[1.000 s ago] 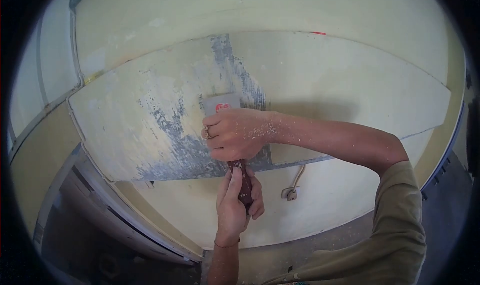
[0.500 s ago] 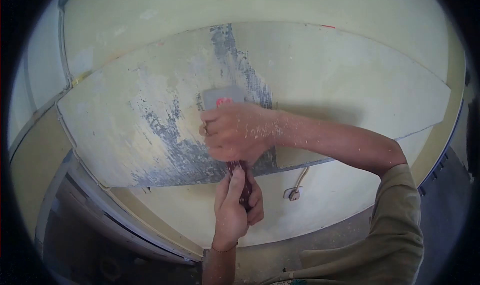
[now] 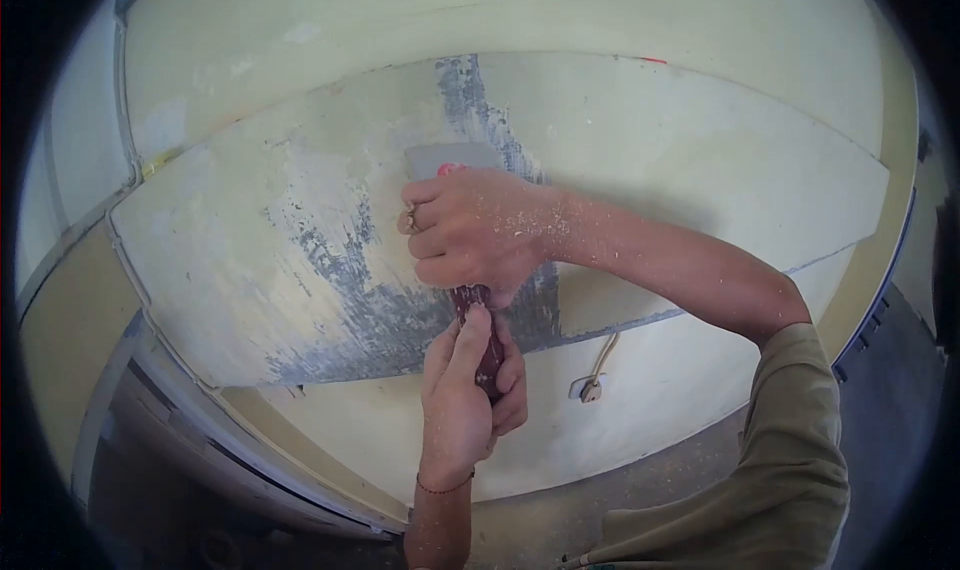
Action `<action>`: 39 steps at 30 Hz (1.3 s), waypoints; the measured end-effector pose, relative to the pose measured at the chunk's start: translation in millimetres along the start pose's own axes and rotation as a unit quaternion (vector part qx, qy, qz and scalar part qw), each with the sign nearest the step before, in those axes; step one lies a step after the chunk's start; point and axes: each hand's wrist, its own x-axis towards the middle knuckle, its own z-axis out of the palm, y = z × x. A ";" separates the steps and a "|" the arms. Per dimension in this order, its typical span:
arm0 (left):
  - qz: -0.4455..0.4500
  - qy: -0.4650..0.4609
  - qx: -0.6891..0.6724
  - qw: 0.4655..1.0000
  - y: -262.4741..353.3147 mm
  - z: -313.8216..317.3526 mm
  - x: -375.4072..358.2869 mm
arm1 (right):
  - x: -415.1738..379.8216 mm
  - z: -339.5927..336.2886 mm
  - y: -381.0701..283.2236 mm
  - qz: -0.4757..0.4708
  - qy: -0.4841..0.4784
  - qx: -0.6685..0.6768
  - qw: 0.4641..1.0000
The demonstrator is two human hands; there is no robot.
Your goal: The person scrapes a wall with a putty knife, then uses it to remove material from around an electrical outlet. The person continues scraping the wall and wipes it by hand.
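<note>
Both of my hands hold a scraper with a dark reddish-brown handle (image 3: 487, 370) and a wide, flat grey blade (image 3: 470, 156). Fingers of my right hand (image 3: 478, 232) wrap the upper end of the tool just below the blade, covering much of it. Below it, my left hand (image 3: 462, 390) is closed round the lower handle, thumb lying along it. The blade lies against a pale painted board (image 3: 700, 160) on the wall. Around it the paint is scraped off in streaks, baring a dark grey patch (image 3: 385, 320). Pale flakes cling to my right wrist.
A socket with a plug and cable (image 3: 587, 388) sits on the wall below the board. At lower left is a dark opening with a pale frame (image 3: 250, 460). Pale specks dot the floor (image 3: 650, 470). A red mark (image 3: 653, 61) shows on the board's top edge.
Both hands and the scraper have moved up the board together, so the blade sits higher. The grip of each hand stays the same.
</note>
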 end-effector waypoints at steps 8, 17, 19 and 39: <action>-0.011 0.007 -0.002 1.000 4.2 -3.7 -3.3 | 2.4 -1.9 5.7 0.008 0.022 0.000 1.000; -0.039 -0.023 -0.023 0.999 4.2 -9.8 -7.7 | 0.8 3.0 -2.5 0.015 0.026 0.004 1.000; -0.006 -0.043 -0.010 0.999 10.5 -7.8 -0.4 | 3.3 -4.1 -1.3 0.026 0.010 0.002 1.000; 0.000 -0.032 0.010 0.999 -12.3 -12.0 5.8 | -7.1 1.2 -11.1 0.026 -0.011 -0.013 1.000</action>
